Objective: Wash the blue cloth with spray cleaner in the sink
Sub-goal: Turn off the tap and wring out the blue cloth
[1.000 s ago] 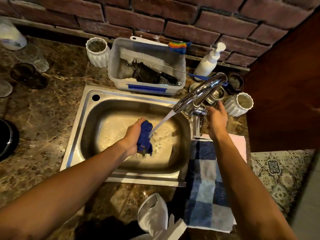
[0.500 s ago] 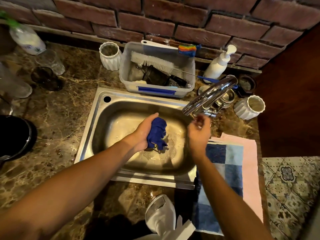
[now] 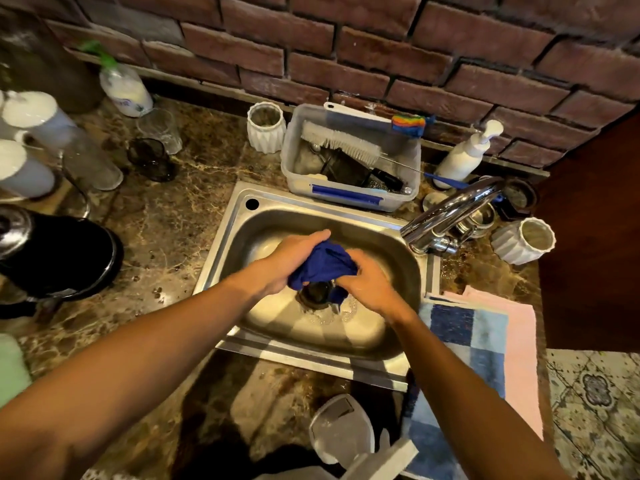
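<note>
Blue cloth [image 3: 323, 263] bunched between left hand [image 3: 289, 259] and right hand [image 3: 365, 280] — fingers of both clamped on it, above sink [image 3: 398, 258] drain. No legible writing.

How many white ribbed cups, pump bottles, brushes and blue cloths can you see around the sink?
White ribbed cups: 2, one left of the tub, one right of the tap.
White pump bottles: 1.
Bristle brushes: 1, lying across the tub.
Blue cloths: 1, held in both hands.
Total: 5
</note>
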